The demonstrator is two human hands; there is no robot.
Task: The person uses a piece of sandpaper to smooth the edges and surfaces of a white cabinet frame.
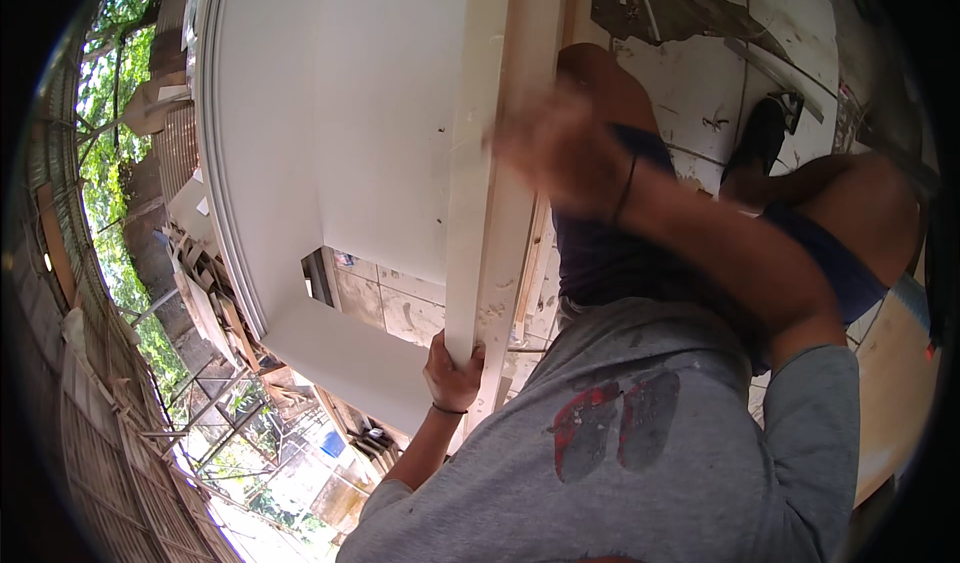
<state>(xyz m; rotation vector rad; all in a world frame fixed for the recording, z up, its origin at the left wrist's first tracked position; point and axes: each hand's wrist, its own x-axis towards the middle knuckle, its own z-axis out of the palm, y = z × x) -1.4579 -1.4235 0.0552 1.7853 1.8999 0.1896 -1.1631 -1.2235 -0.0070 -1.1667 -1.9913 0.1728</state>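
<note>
A large white box-like cabinet (385, 103) stands in front of me, with a long pale rail (467, 213) running along its near edge. My left hand (455, 373) is closed around the lower end of that rail, thumb on its near side. Higher up, my right hand (560, 153) is over or against the rail's near side. Motion smears its fingers, so neither their pose nor anything in them can be made out. Two small dark holes or marks show on the white panel beside the rail.
Scraps and a torn dark sheet (690, 8) lie on the dirty tiled floor (700, 103) at the upper right. My bent legs are close to the cabinet's near side. Stacked wood offcuts (215, 298) stand beyond it at left. A gap in the cabinet shows floor tiles.
</note>
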